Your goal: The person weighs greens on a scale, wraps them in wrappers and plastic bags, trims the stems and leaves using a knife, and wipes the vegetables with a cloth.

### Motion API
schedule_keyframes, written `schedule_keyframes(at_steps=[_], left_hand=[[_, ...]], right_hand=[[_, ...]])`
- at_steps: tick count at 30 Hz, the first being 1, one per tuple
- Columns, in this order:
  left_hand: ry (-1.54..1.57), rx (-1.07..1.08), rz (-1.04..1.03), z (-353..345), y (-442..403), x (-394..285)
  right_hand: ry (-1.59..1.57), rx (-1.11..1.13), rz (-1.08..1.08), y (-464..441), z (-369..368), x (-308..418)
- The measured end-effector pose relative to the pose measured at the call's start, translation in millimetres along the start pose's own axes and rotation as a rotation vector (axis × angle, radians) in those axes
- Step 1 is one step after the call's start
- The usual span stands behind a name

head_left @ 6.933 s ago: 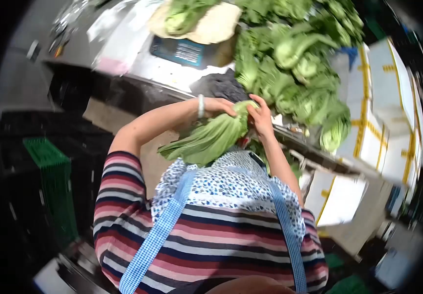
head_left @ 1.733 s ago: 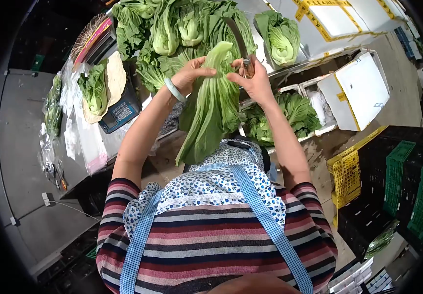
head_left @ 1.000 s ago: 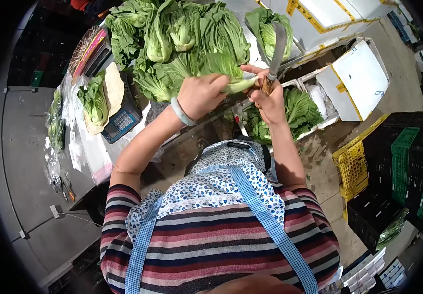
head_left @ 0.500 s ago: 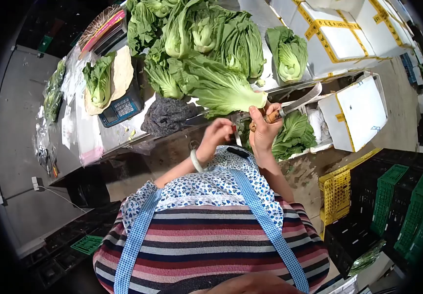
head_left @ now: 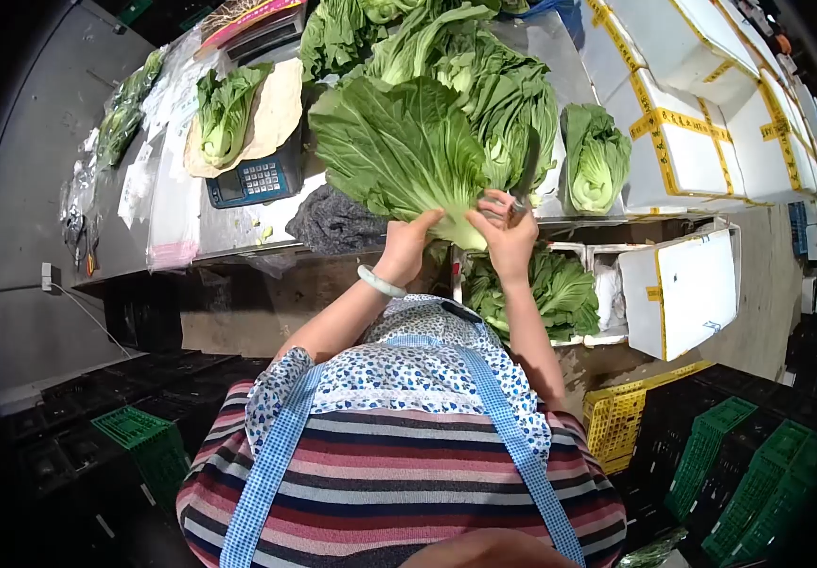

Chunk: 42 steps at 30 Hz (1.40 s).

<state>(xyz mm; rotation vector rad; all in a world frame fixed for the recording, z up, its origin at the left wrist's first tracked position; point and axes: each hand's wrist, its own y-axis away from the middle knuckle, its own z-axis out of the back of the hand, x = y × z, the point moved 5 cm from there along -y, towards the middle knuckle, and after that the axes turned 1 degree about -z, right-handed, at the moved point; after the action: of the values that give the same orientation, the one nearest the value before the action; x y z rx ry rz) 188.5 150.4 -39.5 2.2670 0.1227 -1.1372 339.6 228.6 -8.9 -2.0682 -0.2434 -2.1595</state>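
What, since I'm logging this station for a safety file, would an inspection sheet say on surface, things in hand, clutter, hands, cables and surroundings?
Surface: table bears piled greens and a few green scraps.
Things in hand: leafy head, leaves spread; knife, blade pointing up and away from the person.
Clutter: dark cloth near the table edge; plastic bags at left.
Hands: left hand has its thumb on the leafy head's base, fingers hidden; right hand holds the knife and touches the base.
Cables: thin white cable at far left.
Surroundings: taped white boxes at right; yellow crate below them.
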Motion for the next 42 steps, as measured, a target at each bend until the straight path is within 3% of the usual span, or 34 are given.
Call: schedule_keyframes(at_steps=[2, 6, 10, 12, 14, 16, 17, 18, 20, 22, 24, 28, 31, 32, 33, 34, 35, 36, 37, 40, 42], left_hand=[[-0.041, -0.034, -0.158, 6.7, -5.4, -13.8], [-0.081, -0.034, -0.306, 21.8, -10.9, -47.4], [-0.073, 0.085, -0.147, 6.6, 1.3, -69.3], [0.003, 0.133, -0.151, 5.6, -1.6, -70.1], [0.038, 0.098, -0.240, 9.4, -1.3, -67.7], [0.038, 0.127, -0.140, 10.2, 1.4, -65.8], [0.016, 0.182, -0.104, 5.8, 0.7, -62.2], [-0.006, 0.208, -0.102, 5.9, -0.6, -64.1], [-0.016, 0.067, -0.176, 16.6, -2.6, -57.5], [-0.045, 0.009, -0.231, 15.6, 1.2, -61.3], [-0.123, 0.096, -0.305, 7.2, 2.7, -72.5], [-0.354, 0.100, -0.282, 7.4, 3.9, -74.4], [-0.425, 0.140, -0.285, 10.0, 3.2, -78.9], [-0.514, 0.136, -0.273, 11.9, 2.2, -79.2], [-0.429, 0.127, -0.264, 15.0, 1.1, -76.9], [-0.429, 0.125, -0.265, 14.4, 4.6, -79.9], [-0.374, 0.141, -0.219, 11.4, 9.4, -83.3], [-0.316, 0.154, -0.172, 9.9, 14.0, -85.5], [-0.289, 0.161, -0.183, 9.9, 16.0, -88.8], [-0.239, 0.181, -0.172, 12.4, 13.9, -84.0], [-0.195, 0.177, -0.121, 12.5, 15.2, -78.5]], right_hand=[[0.016, -0.021, 0.137, -15.6, -4.4, -10.2], [-0.404, -0.070, -0.009, -38.0, 6.2, -17.2], [-0.306, 0.117, 0.038, -22.8, -38.8, 3.1], [-0.240, 0.181, -0.039, -21.1, -57.8, -0.4], [-0.190, 0.160, 0.011, -26.7, -66.5, -9.8], [-0.287, 0.028, 0.100, -22.9, -72.0, 10.2], [0.095, -0.042, 0.280, -19.8, -65.8, 19.6], [0.113, 0.092, 0.037, -17.8, -64.6, 16.0], [-0.058, 0.079, 0.045, -19.4, -64.2, 7.4], [-0.034, 0.025, 0.090, -20.7, -59.2, -1.4], [-0.384, -0.037, 0.070, -25.5, -55.8, -8.8], [-0.467, -0.018, 0.059, -28.6, -43.0, -8.3], [-0.844, -0.166, -0.298, -41.6, 13.3, -32.4], [-1.099, -0.009, -0.275, -47.9, 36.6, -51.1], [-1.267, -0.078, -0.422, -36.5, 54.7, -62.5], [-0.881, -0.069, -0.355, -26.2, 74.8, -70.3], [-0.182, 0.259, -0.417, -18.9, 102.8, -89.9], [0.115, 0.300, -0.277, -11.2, 113.2, -129.3], [0.115, 0.305, -0.279, 0.5, 113.0, -128.8], [0.253, -0.099, -0.345, 25.2, 120.4, -114.0], [-0.115, -0.127, -0.072, 26.2, 70.8, -66.5]])
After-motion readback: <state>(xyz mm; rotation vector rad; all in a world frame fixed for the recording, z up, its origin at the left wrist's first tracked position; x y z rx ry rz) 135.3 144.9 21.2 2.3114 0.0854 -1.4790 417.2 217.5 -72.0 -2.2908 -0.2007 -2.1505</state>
